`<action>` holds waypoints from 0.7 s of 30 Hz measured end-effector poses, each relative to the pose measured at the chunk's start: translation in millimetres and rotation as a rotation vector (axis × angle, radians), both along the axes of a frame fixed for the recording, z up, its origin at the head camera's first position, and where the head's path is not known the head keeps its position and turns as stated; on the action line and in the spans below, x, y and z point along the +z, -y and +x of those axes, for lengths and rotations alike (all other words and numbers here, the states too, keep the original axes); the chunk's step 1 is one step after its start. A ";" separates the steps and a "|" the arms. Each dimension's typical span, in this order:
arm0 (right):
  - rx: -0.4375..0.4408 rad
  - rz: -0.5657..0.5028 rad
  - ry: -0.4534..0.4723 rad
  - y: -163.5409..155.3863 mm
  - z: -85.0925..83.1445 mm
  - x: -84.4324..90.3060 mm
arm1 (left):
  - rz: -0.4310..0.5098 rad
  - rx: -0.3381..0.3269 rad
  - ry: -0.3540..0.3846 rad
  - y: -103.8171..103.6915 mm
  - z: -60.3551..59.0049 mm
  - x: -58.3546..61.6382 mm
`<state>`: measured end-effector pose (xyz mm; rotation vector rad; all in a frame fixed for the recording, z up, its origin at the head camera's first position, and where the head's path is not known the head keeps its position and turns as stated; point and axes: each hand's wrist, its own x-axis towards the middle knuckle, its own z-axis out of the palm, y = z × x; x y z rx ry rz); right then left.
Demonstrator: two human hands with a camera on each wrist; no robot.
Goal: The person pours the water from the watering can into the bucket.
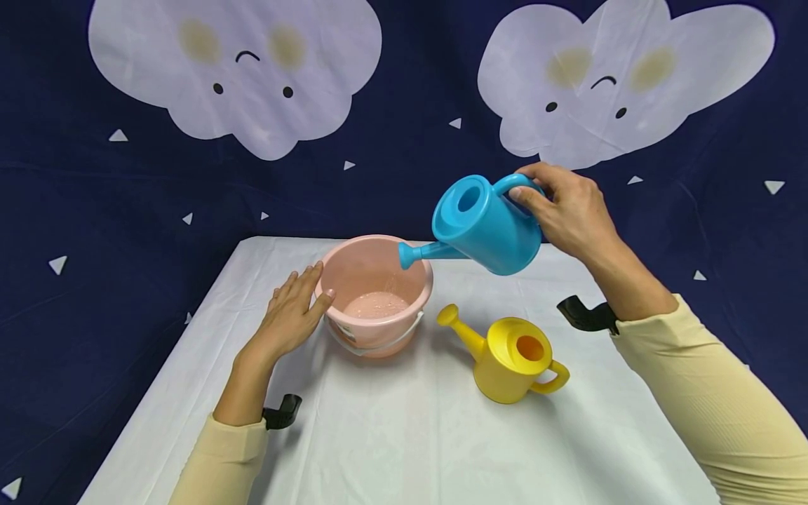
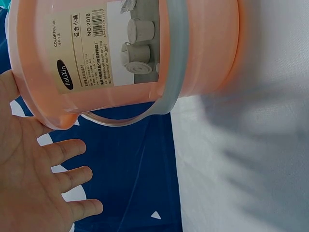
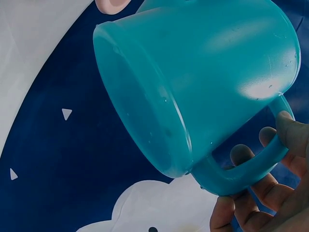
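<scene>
My right hand (image 1: 571,207) grips the handle of a blue watering can (image 1: 489,224) and holds it in the air, tilted with its spout down over the pink bucket (image 1: 379,330). Thin streams of water fall from the spout, and water lies in the bottom of the bucket. In the right wrist view, fingers curl round the handle of the can (image 3: 207,72). My left hand (image 1: 287,315), fingers straight, touches the left side of the bucket's rim. The left wrist view shows a label on the bucket (image 2: 203,48) and its pale carrying handle.
A yellow watering can (image 1: 510,361) stands upright on the white-covered table (image 1: 391,435), right of the bucket and below the blue can. Behind the table hangs a dark blue cloth (image 1: 416,140) with white clouds and small triangles.
</scene>
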<state>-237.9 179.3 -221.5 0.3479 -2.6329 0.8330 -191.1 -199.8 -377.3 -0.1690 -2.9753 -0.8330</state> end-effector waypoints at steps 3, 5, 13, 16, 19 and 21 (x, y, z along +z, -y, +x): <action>0.000 0.000 -0.001 0.1 -0.3 -0.1 | -0.001 0.001 0.001 -0.1 0.0 -0.2; -0.001 0.000 -0.002 0.0 -0.3 0.0 | -0.002 0.001 0.000 -0.2 0.0 -0.2; 0.000 0.003 -0.005 -0.4 0.0 0.1 | 0.001 0.002 0.000 -0.6 0.2 0.0; 0.002 0.004 -0.010 -0.7 0.4 0.2 | 0.003 0.001 0.001 -0.6 0.1 -0.2; 0.001 0.003 -0.009 -0.8 0.6 0.3 | 0.002 0.000 0.002 -0.5 -0.1 -0.6; 0.000 0.002 -0.007 -0.8 0.8 0.3 | 0.000 -0.001 0.002 -0.4 -0.3 -0.9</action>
